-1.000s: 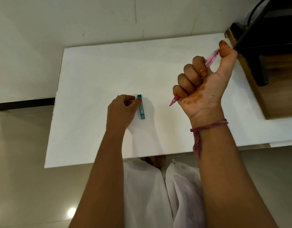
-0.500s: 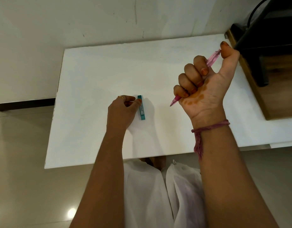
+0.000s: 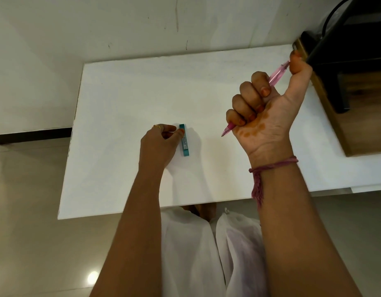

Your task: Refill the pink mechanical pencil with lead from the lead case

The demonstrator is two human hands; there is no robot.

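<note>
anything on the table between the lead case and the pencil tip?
Nothing: the head view shows only bare white table between the teal lead case and the tip of the pink mechanical pencil.

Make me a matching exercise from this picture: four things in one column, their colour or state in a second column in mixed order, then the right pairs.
Things
1. pencil
2. lead case
3. left hand
4. table

States
A. white, bears the other things
B. teal, lying flat
C. pink, gripped in the right hand's fist, thumb on its top end
D. fingertip touching the case's side

Pairs: 1-C, 2-B, 3-D, 4-A
</note>
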